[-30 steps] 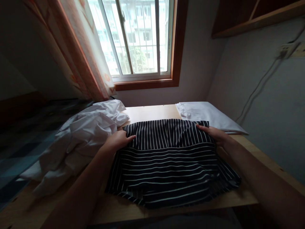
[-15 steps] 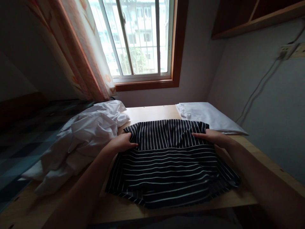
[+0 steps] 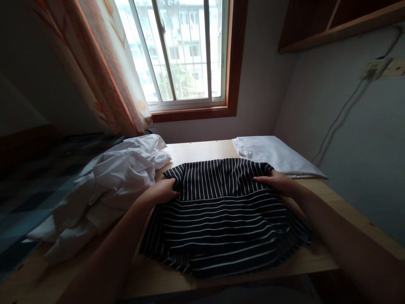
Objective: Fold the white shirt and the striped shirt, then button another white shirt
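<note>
A black garment with white stripes [image 3: 221,223], which looks like a shirt, lies spread on the wooden table [image 3: 202,147]. Its far band has upright stripes, while the nearer part has stripes running across. My left hand [image 3: 164,190] grips the garment's far left corner, thumb on top and the other fingers hidden under the cloth. At the far right corner, my right hand [image 3: 275,180] pinches the fabric the same way. The near edge of the garment rests in loose folds close to the table's front edge.
To the left lies a crumpled white cloth [image 3: 117,177]. A folded white cloth [image 3: 272,154] sits at the back right, by the wall. Beyond the table are a window [image 3: 190,55] and a curtain [image 3: 107,76]. A cable hangs from a socket [image 3: 376,67] on the right wall.
My right hand has shifted slightly left with its corner of the garment, and the garment's right side has drawn in a little. My left hand keeps its hold almost unmoved.
</note>
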Tool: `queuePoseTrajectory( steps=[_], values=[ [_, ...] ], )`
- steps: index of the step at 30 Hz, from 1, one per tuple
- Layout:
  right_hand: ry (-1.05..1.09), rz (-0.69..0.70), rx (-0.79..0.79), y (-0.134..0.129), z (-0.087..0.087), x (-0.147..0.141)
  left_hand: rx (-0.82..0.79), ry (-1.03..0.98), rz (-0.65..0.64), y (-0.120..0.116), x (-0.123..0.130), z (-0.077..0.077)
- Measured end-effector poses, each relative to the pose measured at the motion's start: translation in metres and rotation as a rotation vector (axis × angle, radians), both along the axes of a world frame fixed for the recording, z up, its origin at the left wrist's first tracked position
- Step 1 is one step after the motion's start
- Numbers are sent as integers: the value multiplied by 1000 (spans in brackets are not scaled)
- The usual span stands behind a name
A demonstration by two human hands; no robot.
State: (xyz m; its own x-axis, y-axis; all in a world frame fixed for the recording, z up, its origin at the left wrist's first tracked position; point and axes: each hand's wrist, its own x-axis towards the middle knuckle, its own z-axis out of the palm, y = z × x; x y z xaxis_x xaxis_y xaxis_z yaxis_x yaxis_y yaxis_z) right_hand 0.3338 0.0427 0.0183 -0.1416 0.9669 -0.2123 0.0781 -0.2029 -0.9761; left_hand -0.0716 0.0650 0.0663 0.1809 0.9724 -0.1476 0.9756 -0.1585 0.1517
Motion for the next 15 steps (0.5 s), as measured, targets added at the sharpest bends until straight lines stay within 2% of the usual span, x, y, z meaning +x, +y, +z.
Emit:
queuePoseTrajectory(
  steps=[8, 13, 15],
  values=[
    [32, -37, 113, -6, -1, -14, 30, -80, 9, 6, -1, -3],
    [59, -102, 128, -4, -4, -16, 32, -356, -42, 7, 3, -1],
    [55, -122, 129, -5, 0, -17, 22, -464, -21, 5, 5, 0]
  ],
)
